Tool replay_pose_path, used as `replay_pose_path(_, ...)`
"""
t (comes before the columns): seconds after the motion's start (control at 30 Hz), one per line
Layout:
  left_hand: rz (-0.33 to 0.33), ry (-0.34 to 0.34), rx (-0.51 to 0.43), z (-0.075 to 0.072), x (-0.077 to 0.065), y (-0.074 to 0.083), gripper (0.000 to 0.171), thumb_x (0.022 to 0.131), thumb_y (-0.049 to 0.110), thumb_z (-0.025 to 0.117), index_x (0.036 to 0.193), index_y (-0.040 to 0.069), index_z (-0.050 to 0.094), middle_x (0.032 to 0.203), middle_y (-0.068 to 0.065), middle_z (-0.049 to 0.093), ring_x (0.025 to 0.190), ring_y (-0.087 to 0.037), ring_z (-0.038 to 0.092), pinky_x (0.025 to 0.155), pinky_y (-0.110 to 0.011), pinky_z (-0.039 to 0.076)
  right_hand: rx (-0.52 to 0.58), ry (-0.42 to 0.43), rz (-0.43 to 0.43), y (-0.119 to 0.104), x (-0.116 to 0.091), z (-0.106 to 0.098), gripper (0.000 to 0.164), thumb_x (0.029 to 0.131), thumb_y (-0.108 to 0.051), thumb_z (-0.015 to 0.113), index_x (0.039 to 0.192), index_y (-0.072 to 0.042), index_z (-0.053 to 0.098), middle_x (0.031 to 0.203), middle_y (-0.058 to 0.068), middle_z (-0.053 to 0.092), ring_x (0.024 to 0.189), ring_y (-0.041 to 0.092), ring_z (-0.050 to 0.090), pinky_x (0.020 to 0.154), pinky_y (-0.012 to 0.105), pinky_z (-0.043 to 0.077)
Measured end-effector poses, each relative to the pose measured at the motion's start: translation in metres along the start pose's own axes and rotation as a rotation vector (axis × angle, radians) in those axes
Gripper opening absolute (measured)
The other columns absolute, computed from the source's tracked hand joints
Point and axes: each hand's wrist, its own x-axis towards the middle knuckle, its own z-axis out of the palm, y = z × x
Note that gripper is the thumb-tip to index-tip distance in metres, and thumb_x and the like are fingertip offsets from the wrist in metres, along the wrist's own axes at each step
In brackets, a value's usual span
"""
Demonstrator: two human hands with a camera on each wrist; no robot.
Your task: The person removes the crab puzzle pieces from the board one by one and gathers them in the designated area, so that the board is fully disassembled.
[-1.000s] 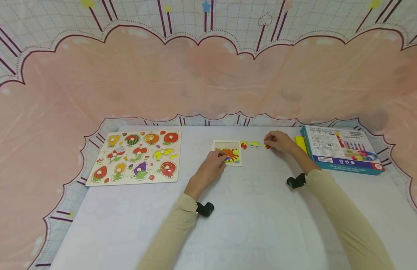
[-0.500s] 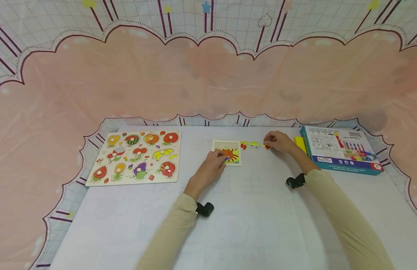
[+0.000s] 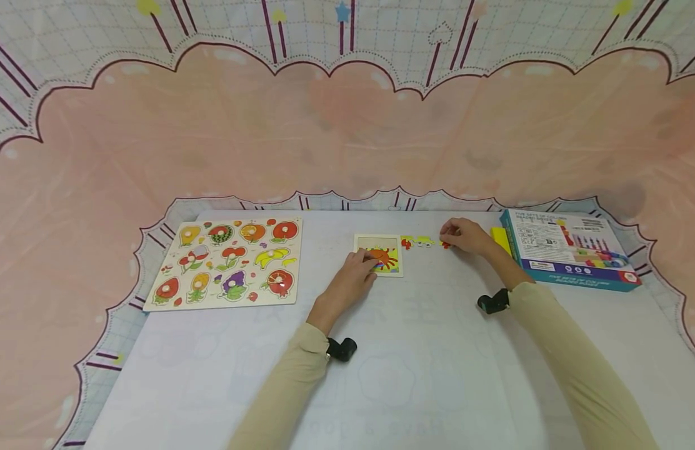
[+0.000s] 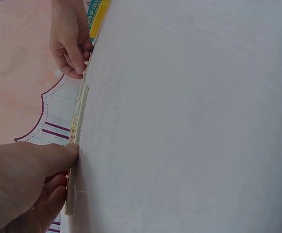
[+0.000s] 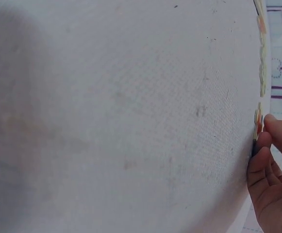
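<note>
In the head view, my left hand point(image 3: 350, 278) lies over the left side of a small framed jigsaw puzzle point(image 3: 400, 256). Its fingers reach over the orange sun-like picture, and the upper part of the frame is bare. From the left wrist, the thumb point(image 4: 65, 156) and curled fingers are seen gripping the frame's edge point(image 4: 77, 131). My right hand point(image 3: 468, 236) pinches a red puzzle piece point(image 3: 445, 244) at the far side of the table; its fingertips cover part of it. Between the hands lie a red-and-yellow piece point(image 3: 406, 242) and a yellow-green piece point(image 3: 424, 241).
A fruit puzzle board point(image 3: 246, 257) lies at the left of the white table point(image 3: 426, 375). At the right stands a teal-edged bead-set box point(image 3: 572, 250), with a yellow block point(image 3: 500, 240) against its left side. A patterned cloth backs the table.
</note>
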Motion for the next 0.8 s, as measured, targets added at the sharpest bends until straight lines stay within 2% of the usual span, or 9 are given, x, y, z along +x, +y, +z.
replay_pose_path(0.43, -0.011, -0.003, -0.032, 0.001, -0.001, 0.0, 0.036, 0.097, 0.015, 0.059, 0.131, 0.004, 0.06, 0.13, -0.009, 0.053, 0.116, -0.023, 0.048, 0.099, -0.033, 0.048, 0.006, -0.007, 0.021, 0.0, 0.0, 0.0, 0.027, 0.098, -0.02, 0.055, 0.116, 0.0, 0.059, 0.103, 0.016, 0.058, 0.096, 0.027, 0.051, 0.082, 0.029, 0.045)
replay_pose_path(0.63, 0.048, 0.008, 0.044, -0.001, -0.006, 0.0, 0.035, 0.098, 0.013, 0.055, 0.133, 0.005, 0.059, 0.133, -0.008, 0.055, 0.119, -0.024, 0.051, 0.098, -0.035, 0.05, 0.04, 0.033, 0.019, -0.005, 0.003, 0.001, 0.028, 0.099, -0.022, 0.055, 0.117, -0.001, 0.058, 0.105, 0.016, 0.057, 0.095, 0.027, 0.052, 0.077, 0.025, 0.046)
replay_pose_path(0.8, 0.086, 0.021, 0.049, -0.002, -0.009, -0.001, 0.034, 0.1, 0.012, 0.052, 0.132, 0.005, 0.059, 0.137, -0.007, 0.055, 0.12, -0.024, 0.052, 0.1, -0.036, 0.049, 0.088, 0.068, 0.003, -0.015, 0.008, 0.005, 0.028, 0.098, -0.022, 0.056, 0.117, -0.002, 0.059, 0.102, 0.016, 0.058, 0.089, 0.025, 0.053, 0.068, 0.02, 0.047)
